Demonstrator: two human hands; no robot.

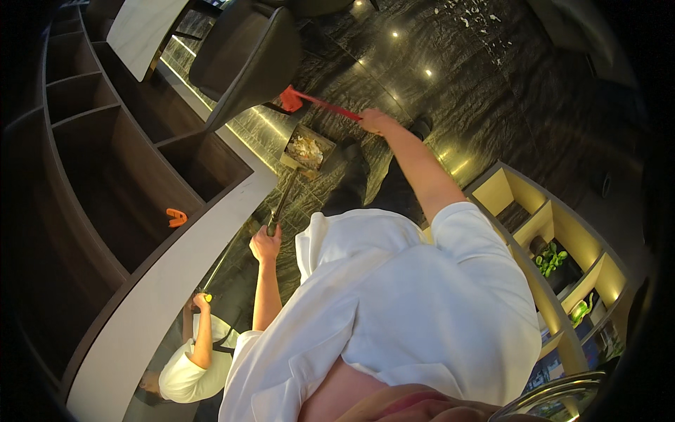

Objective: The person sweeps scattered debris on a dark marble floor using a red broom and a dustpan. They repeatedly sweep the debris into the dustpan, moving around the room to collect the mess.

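My left hand (265,243) grips the upper end of a long metal handle (285,198). That handle runs forward to a box-shaped dustpan (322,143) on the dark floor, which holds a heap of pale, flaky debris (304,152). In my right hand (373,122) is the red handle of a broom (337,109). Its red head (290,99) is beside a dark upholstered chair (253,58), just beyond the dustpan; its lower part is too unclear to tell whether it touches the floor.
White scraps (466,21) litter the floor ahead. Dark open shelving (100,142) with an orange object (176,217) stands left, below a white-topped table (145,31). Lit shelves (553,227) stand right. A white-shirted person (195,358), possibly a reflection, holds a yellow-ended pole at lower left.
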